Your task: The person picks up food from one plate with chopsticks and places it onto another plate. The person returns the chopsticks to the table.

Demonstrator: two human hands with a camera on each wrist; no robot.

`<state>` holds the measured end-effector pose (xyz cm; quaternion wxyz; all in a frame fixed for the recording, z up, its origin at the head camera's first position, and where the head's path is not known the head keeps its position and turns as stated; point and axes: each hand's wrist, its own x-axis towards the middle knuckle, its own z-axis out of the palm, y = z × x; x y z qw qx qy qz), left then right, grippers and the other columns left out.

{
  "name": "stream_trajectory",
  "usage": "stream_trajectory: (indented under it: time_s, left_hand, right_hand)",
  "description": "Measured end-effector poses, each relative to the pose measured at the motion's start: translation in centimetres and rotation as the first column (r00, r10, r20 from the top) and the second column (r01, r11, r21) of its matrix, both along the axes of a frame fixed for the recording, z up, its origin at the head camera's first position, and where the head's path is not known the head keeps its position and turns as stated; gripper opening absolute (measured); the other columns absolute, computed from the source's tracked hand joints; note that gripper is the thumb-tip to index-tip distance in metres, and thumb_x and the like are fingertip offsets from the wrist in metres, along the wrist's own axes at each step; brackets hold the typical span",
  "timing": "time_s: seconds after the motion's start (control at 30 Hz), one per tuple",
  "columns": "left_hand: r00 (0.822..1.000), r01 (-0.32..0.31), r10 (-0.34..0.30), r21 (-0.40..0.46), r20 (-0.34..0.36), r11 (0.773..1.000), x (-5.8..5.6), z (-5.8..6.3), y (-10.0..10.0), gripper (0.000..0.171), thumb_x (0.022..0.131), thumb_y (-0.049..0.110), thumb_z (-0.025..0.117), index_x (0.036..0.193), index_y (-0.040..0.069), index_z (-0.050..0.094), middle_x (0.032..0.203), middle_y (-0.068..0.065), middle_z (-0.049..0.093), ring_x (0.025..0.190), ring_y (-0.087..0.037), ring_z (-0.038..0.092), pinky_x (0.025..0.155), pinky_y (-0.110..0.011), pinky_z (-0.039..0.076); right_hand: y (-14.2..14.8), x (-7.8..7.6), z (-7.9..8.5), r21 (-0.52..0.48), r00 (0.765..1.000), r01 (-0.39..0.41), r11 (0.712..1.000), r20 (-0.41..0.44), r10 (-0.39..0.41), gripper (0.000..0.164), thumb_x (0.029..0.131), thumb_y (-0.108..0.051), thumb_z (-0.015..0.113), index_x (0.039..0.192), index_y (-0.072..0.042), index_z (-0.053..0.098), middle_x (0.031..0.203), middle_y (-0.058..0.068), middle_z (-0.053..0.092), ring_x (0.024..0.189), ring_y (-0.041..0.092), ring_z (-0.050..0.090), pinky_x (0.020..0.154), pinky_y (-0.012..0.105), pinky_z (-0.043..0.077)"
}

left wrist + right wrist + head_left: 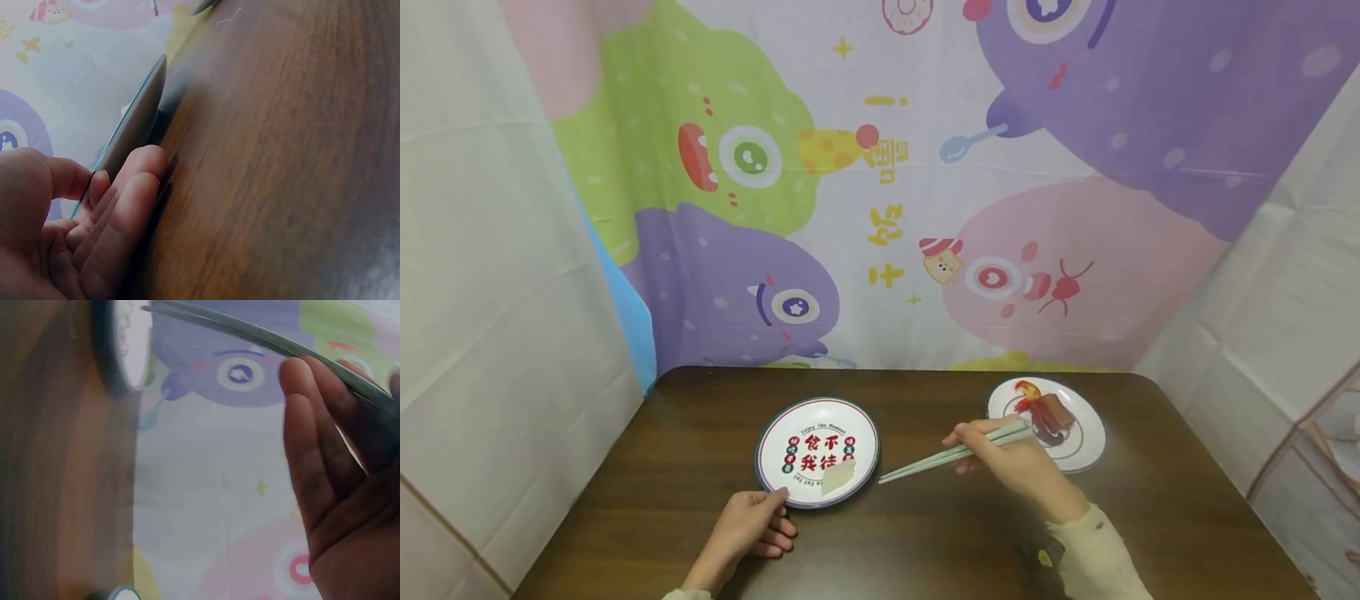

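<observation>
My left hand (748, 525) pinches the near-left rim of a white plate (805, 411) with red Chinese lettering and a dark edge. In the left wrist view, the thumb lies over the rim of the plate (134, 122) and a fingertip is under it; the other fingers are beside the tabletop. A pale, flat piece (837, 477) lies on the plate's near-right part. My right hand (1015, 462) holds a pair of light green chopsticks (925, 463), their tips close together just right of this plate. Nothing shows between the tips.
A second white plate (1086, 442) stands at the right rear, bearing several red-brown and orange pieces (1051, 413). Behind the brown wooden table (917, 542) hangs a cartoon-printed cloth (880, 325). White cloth walls (497, 333) flank both sides. A small dark item (1041, 554) shows by the right sleeve.
</observation>
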<state>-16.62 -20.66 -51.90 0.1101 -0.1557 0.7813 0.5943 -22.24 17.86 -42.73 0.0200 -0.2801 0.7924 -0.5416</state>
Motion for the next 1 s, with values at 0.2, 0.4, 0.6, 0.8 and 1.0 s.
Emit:
stream_trajectory:
  time_s: [0.2,0.4,0.6,0.8,1.0]
  left_hand:
    - [1.0,-0.005,0.005,-0.012,0.01,1.0,-0.1,0.0,0.0,0.038,0.101,0.034,0.058,0.084,0.001,0.064,0.068,-0.008,0.072,0.056,-0.017,0.071,0.05,-0.03,0.06]
    - [1.0,0.003,-0.002,-0.027,0.015,1.0,-0.1,0.1,0.0,0.04,0.1,0.035,0.062,0.084,-0.001,0.065,0.068,-0.008,0.073,0.055,-0.017,0.07,0.05,-0.03,0.06]
    - [1.0,0.001,0.0,-0.029,0.015,1.0,-0.1,0.2,0.0,0.041,0.099,0.036,0.064,0.085,-0.002,0.066,0.068,-0.008,0.073,0.055,-0.017,0.07,0.049,-0.03,0.059]
    - [1.0,-0.001,0.001,-0.03,0.016,1.0,-0.1,0.1,0.0,0.04,0.099,0.036,0.064,0.085,-0.002,0.066,0.068,-0.008,0.073,0.055,-0.017,0.07,0.049,-0.03,0.059]
    - [1.0,-0.007,0.007,-0.028,0.009,1.0,-0.1,0.0,-0.1,0.041,0.099,0.037,0.064,0.085,-0.002,0.066,0.068,-0.007,0.072,0.055,-0.017,0.07,0.049,-0.03,0.059]
  right_hand:
    - [1.9,-0.2,0.7,-0.007,0.996,-0.02,1.0,0.089,0.02,0.023,0.103,-0.017,0.063,0.106,0.003,0.076,0.085,0.014,0.078,0.073,0.021,0.076,0.071,0.038,0.065]
    - [3.7,-0.3,1.8,0.041,0.998,-0.018,0.999,0.055,0.016,0.022,0.102,-0.014,0.064,0.106,0.003,0.077,0.081,0.012,0.078,0.069,0.02,0.076,0.066,0.035,0.064]
    - [5.3,-0.3,2.5,0.034,0.999,0.002,0.999,0.049,-0.003,0.021,0.102,-0.012,0.064,0.105,0.004,0.076,0.08,0.015,0.078,0.069,0.024,0.076,0.067,0.035,0.064]
    - [6.9,0.1,2.3,0.13,0.986,0.114,0.985,0.107,-0.128,0.025,0.104,-0.023,0.063,0.108,-0.004,0.077,0.086,0.006,0.079,0.082,0.02,0.075,0.082,0.026,0.058]
    - [8.1,0.1,2.2,0.221,0.946,0.262,0.939,0.134,-0.296,0.027,0.101,-0.042,0.065,0.1,-0.021,0.082,0.101,-0.003,0.078,0.123,0.013,0.056,0.097,0.014,0.042]
